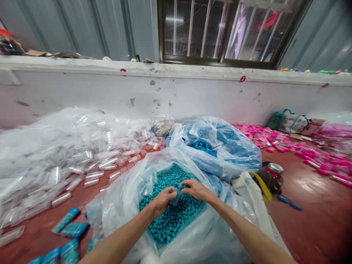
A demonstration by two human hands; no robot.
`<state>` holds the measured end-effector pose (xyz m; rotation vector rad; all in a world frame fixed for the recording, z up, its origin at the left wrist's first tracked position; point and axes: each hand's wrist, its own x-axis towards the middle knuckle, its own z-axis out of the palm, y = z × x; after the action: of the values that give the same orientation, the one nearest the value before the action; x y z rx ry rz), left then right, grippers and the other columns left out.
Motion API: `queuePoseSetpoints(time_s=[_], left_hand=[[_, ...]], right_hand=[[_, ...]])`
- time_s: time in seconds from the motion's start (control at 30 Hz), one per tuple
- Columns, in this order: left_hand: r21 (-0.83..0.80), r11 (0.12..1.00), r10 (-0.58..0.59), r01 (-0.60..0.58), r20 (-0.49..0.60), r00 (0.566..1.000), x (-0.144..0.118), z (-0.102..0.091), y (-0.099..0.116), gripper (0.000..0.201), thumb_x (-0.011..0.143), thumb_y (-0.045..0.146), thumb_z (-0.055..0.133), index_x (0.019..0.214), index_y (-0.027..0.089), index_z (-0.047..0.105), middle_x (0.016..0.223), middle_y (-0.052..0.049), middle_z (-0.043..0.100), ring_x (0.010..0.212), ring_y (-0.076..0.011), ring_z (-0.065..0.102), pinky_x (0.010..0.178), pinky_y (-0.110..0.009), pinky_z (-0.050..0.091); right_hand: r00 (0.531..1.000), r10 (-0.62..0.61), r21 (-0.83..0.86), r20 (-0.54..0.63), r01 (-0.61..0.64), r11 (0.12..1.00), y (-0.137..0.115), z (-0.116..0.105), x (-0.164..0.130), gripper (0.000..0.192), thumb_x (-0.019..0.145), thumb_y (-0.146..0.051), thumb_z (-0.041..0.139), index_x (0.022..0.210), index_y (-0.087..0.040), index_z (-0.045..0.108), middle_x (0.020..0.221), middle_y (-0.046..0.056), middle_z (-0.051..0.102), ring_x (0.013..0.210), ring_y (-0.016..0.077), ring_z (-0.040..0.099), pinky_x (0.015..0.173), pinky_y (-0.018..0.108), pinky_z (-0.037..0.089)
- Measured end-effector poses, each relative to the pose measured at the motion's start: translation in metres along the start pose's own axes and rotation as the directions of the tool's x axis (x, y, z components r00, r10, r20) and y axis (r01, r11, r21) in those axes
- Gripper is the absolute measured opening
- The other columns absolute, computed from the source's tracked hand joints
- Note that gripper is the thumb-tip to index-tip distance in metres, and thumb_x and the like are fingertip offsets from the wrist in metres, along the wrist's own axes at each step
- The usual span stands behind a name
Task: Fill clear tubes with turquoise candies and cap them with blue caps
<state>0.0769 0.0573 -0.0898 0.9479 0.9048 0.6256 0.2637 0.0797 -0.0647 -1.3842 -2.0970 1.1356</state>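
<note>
Far left: heap of empty clear tubes (55, 154) spread over the red tabletop (310, 205). Filled blue tubes (66, 220) lie at bottom left, near your left forearm.

Centre: open plastic bag (123, 194) full of teal beads (176, 216). Both your hands are over it, meeting above the bead pile. Left hand (162, 201) is closed around a small clear tube (176, 198); tube is mostly hidden by fingers, its long axis looks tilted up toward the right hand. Right hand (196, 189) is pinched narrow on a blue cap (180, 187) at the tube's upper end. Cap and tube mouth are touching or just apart, can't tell which. Tube sits between the hands, left hand carries it, right hand works the end.

Right: second bag with darker blue beads (203, 146), a jar with a metal lid (272, 172), then pink filled tubes (302, 150) scattered far right.
</note>
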Motion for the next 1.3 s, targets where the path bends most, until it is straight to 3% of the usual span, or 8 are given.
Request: queuePoseSetpoints(time_s=[0.1, 0.23, 0.4, 0.57, 0.67, 0.77, 1.07, 1.3], left_hand=[[0.034, 0.998, 0.049, -0.048, -0.051, 0.998, -0.006, -0.002, 0.003, 0.045, 0.060, 0.047, 0.067, 0.084, 0.015, 0.047, 0.070, -0.001, 0.059, 0.060, -0.0095, 0.053, 0.053, -0.019, 0.034], [0.108, 0.993, 0.055, -0.049, -0.053, 0.997, -0.012, 0.000, 0.004, 0.050, 0.063, 0.057, 0.060, 0.087, 0.017, 0.043, 0.065, 0.000, 0.059, 0.050, -0.0122, 0.056, 0.044, -0.020, 0.033], [0.174, 0.978, 0.136, -0.118, -0.098, 0.986, -0.019, 0.008, 0.002, 0.051, 0.062, 0.060, 0.056, 0.085, 0.017, 0.041, 0.061, 0.002, 0.056, 0.042, -0.0110, 0.053, 0.038, -0.020, 0.034], [0.203, 0.965, 0.187, -0.165, -0.095, 0.978, -0.027, 0.010, -0.001, 0.053, 0.064, 0.050, 0.058, 0.100, 0.016, 0.038, 0.060, 0.005, 0.053, 0.040, -0.0079, 0.049, 0.038, -0.019, 0.037], [0.218, 0.953, 0.237, -0.213, -0.093, 0.967, -0.031, 0.011, -0.001, 0.058, 0.067, 0.041, 0.057, 0.114, 0.016, 0.035, 0.061, 0.007, 0.050, 0.039, -0.0060, 0.046, 0.039, -0.019, 0.038], [0.248, 0.942, 0.250, -0.226, -0.068, 0.966, -0.037, 0.012, 0.000, 0.061, 0.071, 0.035, 0.053, 0.124, 0.017, 0.030, 0.066, 0.006, 0.050, 0.039, -0.0057, 0.046, 0.039, -0.019, 0.037], [0.300, 0.923, 0.264, -0.242, -0.034, 0.964, -0.047, 0.021, 0.005, 0.049, 0.073, 0.030, 0.050, 0.120, 0.017, 0.043, 0.060, 0.008, 0.041, 0.036, -0.0042, 0.039, 0.038, -0.019, 0.036], [0.392, 0.887, 0.270, -0.245, -0.011, 0.963, -0.053, 0.021, 0.009, 0.050, 0.074, 0.022, 0.050, 0.123, 0.019, 0.044, 0.060, 0.006, 0.046, 0.040, -0.0043, 0.038, 0.040, -0.018, 0.033]], right_hand=[[0.981, -0.109, -0.167, -0.159, 0.082, 0.982, -0.007, 0.001, -0.004, 0.019, 0.068, -0.028, 0.064, 0.083, -0.017, 0.063, 0.075, 0.001, 0.057, 0.071, 0.0149, 0.053, 0.067, 0.025, 0.039], [0.983, -0.066, -0.139, -0.174, 0.042, 0.989, -0.019, 0.011, -0.011, 0.021, 0.077, -0.028, 0.053, 0.094, -0.016, 0.059, 0.062, -0.001, 0.057, 0.060, 0.0145, 0.054, 0.059, 0.024, 0.039], [0.970, -0.155, -0.109, -0.186, 0.136, 0.985, -0.029, 0.030, -0.016, 0.023, 0.084, -0.021, 0.040, 0.099, -0.017, 0.057, 0.067, 0.001, 0.058, 0.062, 0.0131, 0.053, 0.060, 0.023, 0.039], [0.994, 0.103, 0.344, 0.026, -0.105, 0.933, -0.032, 0.028, -0.016, 0.019, 0.084, -0.031, 0.040, 0.069, -0.019, 0.044, 0.048, -0.008, 0.038, 0.034, 0.0054, 0.031, 0.034, 0.017, 0.027], [0.956, 0.169, 0.514, 0.239, -0.272, 0.814, -0.033, 0.020, -0.017, 0.027, 0.079, -0.041, 0.047, 0.067, -0.020, 0.037, 0.048, -0.010, 0.038, 0.032, 0.0031, 0.024, 0.031, 0.016, 0.025], [0.895, 0.114, 0.593, 0.432, -0.377, 0.712, -0.031, 0.012, -0.019, 0.034, 0.073, -0.047, 0.055, 0.068, -0.021, 0.035, 0.047, -0.011, 0.037, 0.031, 0.0023, 0.021, 0.030, 0.014, 0.025], [0.808, -0.029, 0.616, 0.589, -0.424, 0.664, -0.021, 0.008, -0.022, 0.046, 0.063, -0.054, 0.065, 0.069, -0.022, 0.033, 0.038, -0.014, 0.029, 0.031, 0.0029, 0.018, 0.032, 0.015, 0.036], [0.803, -0.080, 0.644, 0.591, -0.410, 0.646, -0.016, 0.008, -0.026, 0.045, 0.064, -0.053, 0.065, 0.074, -0.021, 0.036, 0.040, -0.015, 0.029, 0.030, 0.0025, 0.020, 0.034, 0.015, 0.039]])
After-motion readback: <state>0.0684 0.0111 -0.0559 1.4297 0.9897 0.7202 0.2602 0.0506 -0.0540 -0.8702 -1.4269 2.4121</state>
